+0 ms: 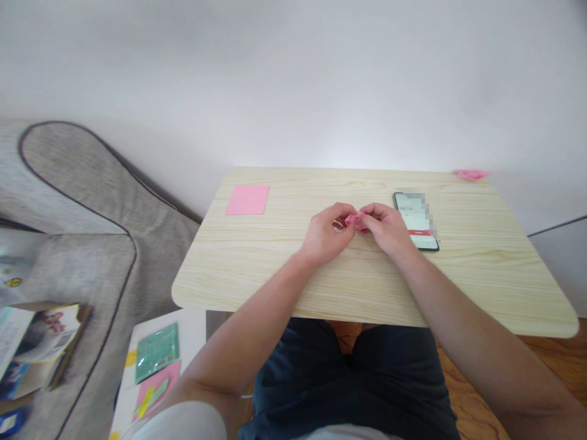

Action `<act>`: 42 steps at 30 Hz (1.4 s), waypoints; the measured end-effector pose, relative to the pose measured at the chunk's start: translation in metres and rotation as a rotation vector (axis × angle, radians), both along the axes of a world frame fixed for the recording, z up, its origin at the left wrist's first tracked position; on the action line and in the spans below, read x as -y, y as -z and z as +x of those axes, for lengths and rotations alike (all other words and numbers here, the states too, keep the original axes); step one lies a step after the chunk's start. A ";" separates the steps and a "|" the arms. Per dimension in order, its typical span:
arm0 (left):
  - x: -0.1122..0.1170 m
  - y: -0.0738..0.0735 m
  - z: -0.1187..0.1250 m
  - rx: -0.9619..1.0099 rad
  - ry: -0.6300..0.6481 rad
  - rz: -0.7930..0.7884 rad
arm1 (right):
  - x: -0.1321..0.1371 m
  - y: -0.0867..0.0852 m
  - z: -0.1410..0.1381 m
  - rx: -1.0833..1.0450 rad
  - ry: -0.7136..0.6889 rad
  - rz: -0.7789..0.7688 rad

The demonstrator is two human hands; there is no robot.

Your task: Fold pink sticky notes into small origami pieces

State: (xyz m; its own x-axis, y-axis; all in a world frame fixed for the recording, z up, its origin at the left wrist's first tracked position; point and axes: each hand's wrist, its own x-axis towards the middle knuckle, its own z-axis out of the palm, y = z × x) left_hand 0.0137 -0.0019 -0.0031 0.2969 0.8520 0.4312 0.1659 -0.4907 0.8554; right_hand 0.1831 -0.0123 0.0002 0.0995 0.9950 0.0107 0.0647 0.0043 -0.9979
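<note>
White wall [321, 79] fills the top of the frame, and below it a pale wood table [238, 263] goes across the middle. I have a small pink paper [353, 218] just right of the middle of the frame, up over the table. My left hand [328, 235] pinches one side of it with finger and thumb. My right hand [386, 231] pinches the other side, so both grips are narrow and the paper sits between my fingertips. My fingers hide much of it, so I can't tell how it is folded or bunched.

I think it is very light, like a leaf. It looks thin and soft, and it should bend with a tiny push. I don't think it is slippery, but a hard pull could rip it, and a hard squeeze could squash its shape. The best spots to hold look like the outer edges, one on each side, with just the tips and a soft pinch.

Left of the middle lies a flat pink sheet [247, 200]. My phone [413, 220] is just beside my right hand, and a crumply pink piece [473, 175] is at the upper right.
</note>
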 end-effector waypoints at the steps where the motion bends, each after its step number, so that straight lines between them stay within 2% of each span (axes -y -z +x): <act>1: 0.000 0.001 0.000 -0.005 0.003 0.005 | 0.000 0.000 0.000 0.003 0.002 -0.003; 21: 0.001 0.000 0.000 -0.022 -0.007 -0.034 | 0.000 0.000 -0.002 -0.061 -0.005 0.006; 26: 0.001 -0.001 0.000 -0.030 -0.070 -0.103 | 0.001 0.000 -0.003 -0.117 -0.024 0.015; 32: 0.000 -0.004 -0.002 -0.076 -0.117 -0.167 | 0.002 -0.001 -0.004 -0.041 -0.024 0.030; 37: -0.002 -0.003 -0.001 0.016 -0.138 -0.211 | 0.002 0.001 -0.004 -0.028 -0.002 0.020; 42: -0.006 -0.003 -0.001 0.064 -0.153 -0.231 | 0.005 -0.005 -0.006 0.091 0.005 0.026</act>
